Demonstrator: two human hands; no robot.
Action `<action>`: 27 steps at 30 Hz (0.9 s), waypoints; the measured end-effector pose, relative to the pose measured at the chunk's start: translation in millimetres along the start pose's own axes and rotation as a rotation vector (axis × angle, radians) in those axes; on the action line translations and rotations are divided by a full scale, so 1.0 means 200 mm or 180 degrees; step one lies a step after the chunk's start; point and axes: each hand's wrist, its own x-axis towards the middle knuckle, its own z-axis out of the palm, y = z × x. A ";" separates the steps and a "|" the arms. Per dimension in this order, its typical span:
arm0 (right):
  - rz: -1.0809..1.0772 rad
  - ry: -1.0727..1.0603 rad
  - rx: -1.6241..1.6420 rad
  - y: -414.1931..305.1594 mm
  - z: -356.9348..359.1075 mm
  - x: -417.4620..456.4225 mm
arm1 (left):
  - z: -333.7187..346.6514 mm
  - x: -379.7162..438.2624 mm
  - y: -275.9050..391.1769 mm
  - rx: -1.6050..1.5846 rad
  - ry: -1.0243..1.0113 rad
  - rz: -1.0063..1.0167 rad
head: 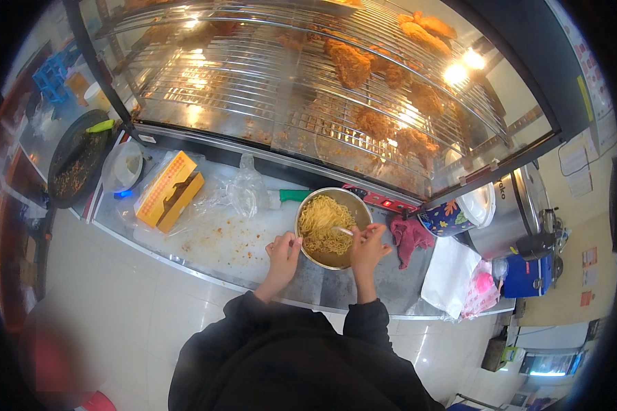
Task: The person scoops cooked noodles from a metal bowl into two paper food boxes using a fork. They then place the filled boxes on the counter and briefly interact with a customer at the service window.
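Note:
A round metal bowl [335, 262] stands on the counter before me, with yellow instant noodles [323, 218] in it. My left hand [284, 257] grips the bowl's rim on its left side, thumb and fingertips at the edge. In my right hand [367, 251], over the right side of the bowl, is a pale, slim utensil [343, 230]. Its far end reaches into the noodles, so I cannot tell its exact kind. Just behind the bowl lies a knife or cleaver with a green handle [294, 195]. A dark red cloth [410, 237] lies crumpled to the right.
Behind the counter rises a glass display warmer [283, 146] with fried chicken [350, 64] on wire racks. On the left are a yellow cardboard box [167, 192], clear plastic bags [247, 187] and a dark pan [77, 164]. White paper [450, 272] and a large metal pot [498, 216] stand right.

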 end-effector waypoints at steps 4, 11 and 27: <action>-0.0394 0.0628 -0.0378 -0.04 -0.09 0.13 | 0.00 0.00 -0.01 0.0077 -0.0017 -0.0070; -0.1921 0.0103 -0.1497 0.04 -0.01 0.20 | 0.00 0.01 0.02 0.0060 -0.0106 -0.0013; -0.1906 -0.0751 -0.0562 -0.01 -0.40 0.24 | -0.03 0.03 -0.01 0.0127 -0.0058 -0.0055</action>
